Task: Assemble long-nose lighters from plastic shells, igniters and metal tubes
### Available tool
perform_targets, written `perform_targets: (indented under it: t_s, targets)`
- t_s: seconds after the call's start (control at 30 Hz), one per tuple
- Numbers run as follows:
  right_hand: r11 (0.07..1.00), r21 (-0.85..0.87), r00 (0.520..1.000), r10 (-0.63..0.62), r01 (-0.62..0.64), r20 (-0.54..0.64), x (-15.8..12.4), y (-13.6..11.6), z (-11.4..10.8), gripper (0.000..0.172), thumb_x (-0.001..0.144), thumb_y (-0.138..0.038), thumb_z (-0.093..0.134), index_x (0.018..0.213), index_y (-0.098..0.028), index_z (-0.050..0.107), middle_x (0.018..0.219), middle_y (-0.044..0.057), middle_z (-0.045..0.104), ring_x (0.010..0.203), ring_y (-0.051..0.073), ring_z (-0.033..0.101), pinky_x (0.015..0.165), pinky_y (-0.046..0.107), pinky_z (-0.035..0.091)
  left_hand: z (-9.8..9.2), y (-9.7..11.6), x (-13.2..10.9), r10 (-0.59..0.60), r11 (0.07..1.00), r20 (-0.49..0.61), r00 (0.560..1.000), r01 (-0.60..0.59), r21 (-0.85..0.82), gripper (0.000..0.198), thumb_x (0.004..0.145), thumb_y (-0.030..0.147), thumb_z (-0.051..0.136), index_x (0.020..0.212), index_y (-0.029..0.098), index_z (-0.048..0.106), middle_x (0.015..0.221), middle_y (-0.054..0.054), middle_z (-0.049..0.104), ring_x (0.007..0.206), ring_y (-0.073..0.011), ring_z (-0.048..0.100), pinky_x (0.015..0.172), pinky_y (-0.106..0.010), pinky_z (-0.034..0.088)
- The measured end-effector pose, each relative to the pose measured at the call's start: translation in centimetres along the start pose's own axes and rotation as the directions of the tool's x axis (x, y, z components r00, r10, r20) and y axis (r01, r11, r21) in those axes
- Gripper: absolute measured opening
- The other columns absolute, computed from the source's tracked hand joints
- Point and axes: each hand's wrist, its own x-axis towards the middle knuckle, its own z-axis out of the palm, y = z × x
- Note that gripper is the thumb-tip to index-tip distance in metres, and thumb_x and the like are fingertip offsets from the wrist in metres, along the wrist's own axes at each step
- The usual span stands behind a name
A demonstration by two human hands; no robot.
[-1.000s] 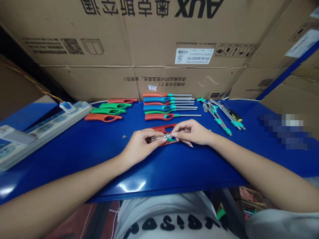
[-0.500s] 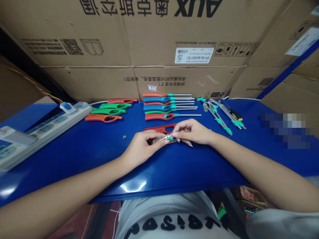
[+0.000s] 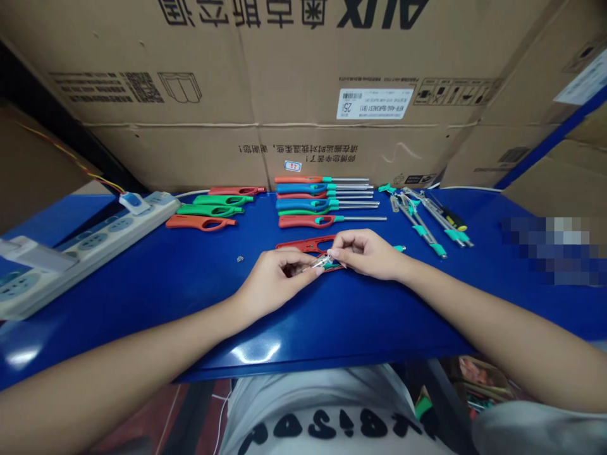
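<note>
My left hand [image 3: 272, 278] and my right hand [image 3: 367, 253] meet at the middle of the blue table [image 3: 190, 297]. Both pinch a small metal lighter insert with a teal part [image 3: 321, 263], held just above a red lighter shell [image 3: 306, 244] that lies open on the table. The fingers of both hands are closed on the insert. Their fingertips hide most of it.
Finished stick lighters [image 3: 322, 201] lie in a row behind my hands. Red and green shells [image 3: 208, 210] lie to the left, metal inserts and a screwdriver [image 3: 427, 218] to the right. A power strip [image 3: 71, 246] sits far left. Small screws [image 3: 239, 258] lie nearby. Cardboard boxes [image 3: 303, 82] wall the back.
The insert has tilted slightly and my hands have drawn a little closer together over the red shell. The view has shifted slightly.
</note>
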Motion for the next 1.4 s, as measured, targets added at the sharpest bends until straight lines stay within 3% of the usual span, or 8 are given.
perform_targets:
  t_s: [0.13,0.37,0.6,0.73,0.83,1.1,1.4]
  targets:
    - [0.998,-0.056,1.0,-0.014,0.013,-0.009,-0.1,0.0,0.3,0.046,0.079,-0.06,0.071,0.076,-0.016,0.059,0.063,-0.003,0.055,0.054,0.008,0.044,0.052,0.022,0.036,0.0,0.2,-0.2,0.019,1.0,0.005,1.0,-0.019,0.016,0.024,0.084,0.033,0.075,0.099,0.016,0.082,0.081,-0.006,0.073,0.063,-0.0123,0.056,0.057,-0.024,0.041]
    - [0.996,-0.087,0.999,-0.027,0.025,-0.024,-0.1,0.2,0.5,0.042,0.081,-0.056,0.07,0.077,-0.016,0.059,0.063,-0.002,0.055,0.055,0.009,0.048,0.053,0.023,0.038,0.3,-0.1,-0.3,0.018,1.0,-0.024,1.0,-0.017,0.008,0.021,0.084,0.033,0.075,0.096,0.017,0.083,0.074,-0.005,0.072,0.059,-0.0114,0.053,0.054,-0.023,0.038]
    - [0.996,0.053,0.995,0.064,-0.068,0.08,0.2,-0.2,-0.6,0.046,0.082,-0.06,0.071,0.074,-0.017,0.055,0.057,-0.005,0.056,0.036,0.005,0.041,0.034,0.019,0.029,0.4,0.1,0.2,-0.032,0.998,-0.043,0.999,0.03,-0.051,0.024,0.08,0.036,0.078,0.09,0.015,0.081,0.08,-0.006,0.073,0.062,-0.0118,0.056,0.057,-0.024,0.042]
    - [0.993,0.102,0.998,0.064,-0.067,0.028,0.2,-0.2,-0.4,0.049,0.078,-0.062,0.074,0.072,-0.017,0.054,0.055,-0.005,0.055,0.034,0.004,0.039,0.032,0.019,0.026,0.5,-0.1,0.3,-0.049,0.995,-0.068,0.996,0.043,-0.093,0.024,0.077,0.037,0.079,0.088,0.015,0.08,0.077,-0.004,0.072,0.06,-0.0112,0.054,0.055,-0.023,0.041]
    - [0.998,0.052,0.999,0.031,-0.029,-0.033,0.1,-0.1,0.2,0.051,0.076,-0.064,0.074,0.071,-0.017,0.054,0.054,-0.005,0.054,0.038,0.003,0.036,0.037,0.019,0.023,0.6,-0.1,0.2,-0.065,0.993,-0.057,0.996,0.059,-0.098,0.024,0.079,0.037,0.078,0.09,0.015,0.081,0.079,-0.005,0.073,0.06,-0.0111,0.054,0.055,-0.023,0.04]
    - [0.992,-0.128,0.996,0.004,-0.015,-0.085,-0.1,0.6,0.9,0.045,0.08,-0.061,0.067,0.075,-0.018,0.055,0.058,-0.004,0.05,0.05,0.008,0.041,0.048,0.023,0.031,0.7,0.1,0.0,-0.056,0.998,-0.055,0.997,0.054,-0.038,0.024,0.081,0.036,0.075,0.09,0.015,0.081,0.071,-0.003,0.068,0.055,-0.009,0.045,0.051,-0.022,0.034]
    - [0.991,-0.131,0.997,0.04,-0.03,0.071,0.5,-0.2,-0.2,0.047,0.08,-0.061,0.069,0.075,-0.016,0.059,0.065,-0.001,0.057,0.057,0.009,0.046,0.052,0.022,0.035,-1.7,0.8,0.8,-0.007,0.983,0.105,0.994,-0.013,0.181,0.023,0.084,0.037,0.074,0.093,0.018,0.081,0.082,-0.004,0.075,0.062,-0.0126,0.057,0.056,-0.023,0.041]
